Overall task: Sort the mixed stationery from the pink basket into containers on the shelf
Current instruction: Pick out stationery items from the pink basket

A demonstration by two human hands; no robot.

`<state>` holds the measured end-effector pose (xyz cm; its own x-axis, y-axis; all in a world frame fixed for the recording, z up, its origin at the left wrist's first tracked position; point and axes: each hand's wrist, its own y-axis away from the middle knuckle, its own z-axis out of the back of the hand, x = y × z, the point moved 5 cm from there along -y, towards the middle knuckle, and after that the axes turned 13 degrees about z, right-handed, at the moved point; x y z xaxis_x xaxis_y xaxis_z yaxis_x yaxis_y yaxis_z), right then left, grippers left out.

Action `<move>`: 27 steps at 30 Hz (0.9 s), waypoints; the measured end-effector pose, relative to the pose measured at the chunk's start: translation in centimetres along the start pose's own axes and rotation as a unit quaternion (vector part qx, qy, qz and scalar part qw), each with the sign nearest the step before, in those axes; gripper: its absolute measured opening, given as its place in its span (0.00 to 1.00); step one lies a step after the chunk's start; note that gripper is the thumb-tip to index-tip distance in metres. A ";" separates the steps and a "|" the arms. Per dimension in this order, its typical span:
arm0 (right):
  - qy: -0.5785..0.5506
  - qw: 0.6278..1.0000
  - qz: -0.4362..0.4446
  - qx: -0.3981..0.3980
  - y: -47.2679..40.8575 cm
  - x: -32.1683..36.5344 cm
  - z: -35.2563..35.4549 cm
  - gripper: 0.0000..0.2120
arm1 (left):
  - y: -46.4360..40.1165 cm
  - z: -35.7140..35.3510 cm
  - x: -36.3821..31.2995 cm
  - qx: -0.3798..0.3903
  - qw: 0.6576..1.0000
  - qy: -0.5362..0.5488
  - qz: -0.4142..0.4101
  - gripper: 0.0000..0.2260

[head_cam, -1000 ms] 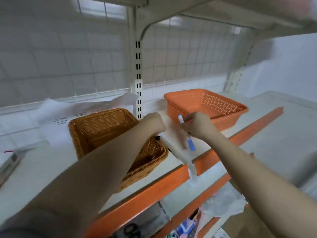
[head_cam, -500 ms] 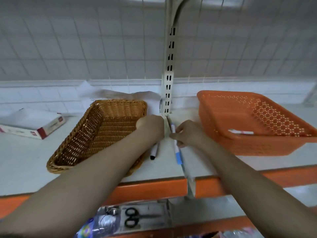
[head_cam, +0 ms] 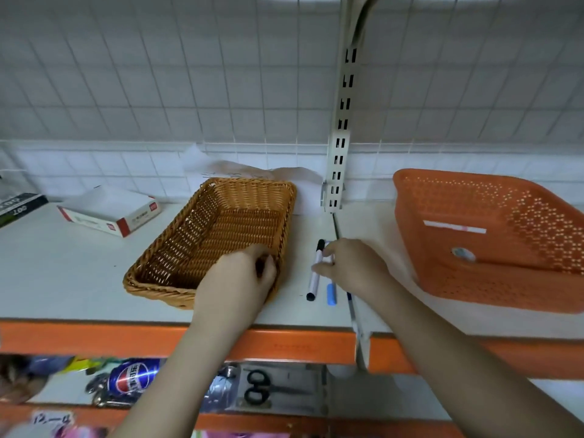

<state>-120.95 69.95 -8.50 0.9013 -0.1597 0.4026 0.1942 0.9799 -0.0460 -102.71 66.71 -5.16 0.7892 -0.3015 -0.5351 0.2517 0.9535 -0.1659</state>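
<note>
On the white shelf [head_cam: 63,279] the left hand [head_cam: 235,286] grips the near right corner of the wicker basket [head_cam: 215,235], fingers curled over its rim. The right hand [head_cam: 354,267] rests just right of it, fingertips pinching the white marker with black caps [head_cam: 316,270], which lies on the shelf pointing near to far. Touching that marker on its right lies the blue-capped marker [head_cam: 331,294], mostly hidden under the hand (only the blue near end and a sliver at the far end show).

Further right stands the orange plastic basket [head_cam: 474,248], cut off by the right edge; 1 white pen-like item [head_cam: 455,226] lies inside, and a round sticker on its wall is unreadable.

Far left, a white and red box [head_cam: 110,213] carries small print too blurred to read. A dark packet [head_cam: 19,208] at the left edge shows "100", upside down.

On the lower shelf, black scissors [head_cam: 262,390] and a blue can [head_cam: 132,379] with a Pepsi-style roundel show dimly. A handwritten tag [head_cam: 52,418] reads roughly "12-4".
</note>
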 end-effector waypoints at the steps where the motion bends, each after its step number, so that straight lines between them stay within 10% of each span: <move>1: -0.007 1.000 -0.004 -0.001 0.0 0.0 0.1 0.18 | -0.1 -0.2 -0.5 -0.004 1.000 0.013 -0.004 0.10; 10: -0.035 0.979 0.119 -0.160 0.1 9.6 5.6 0.15 | -1.9 7.6 6.3 -0.129 0.990 0.039 0.042 0.11; 27: -0.141 0.965 0.214 -0.053 -5.7 48.8 -16.6 0.16 | 1.8 31.9 47.6 -0.144 0.959 -0.057 0.236 0.13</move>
<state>-71.65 54.63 -3.82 0.7700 0.3097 0.5578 -0.1202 0.9290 -0.3499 -46.79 53.92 -4.51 0.8369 0.1821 -0.5162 -0.3018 0.9403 -0.1576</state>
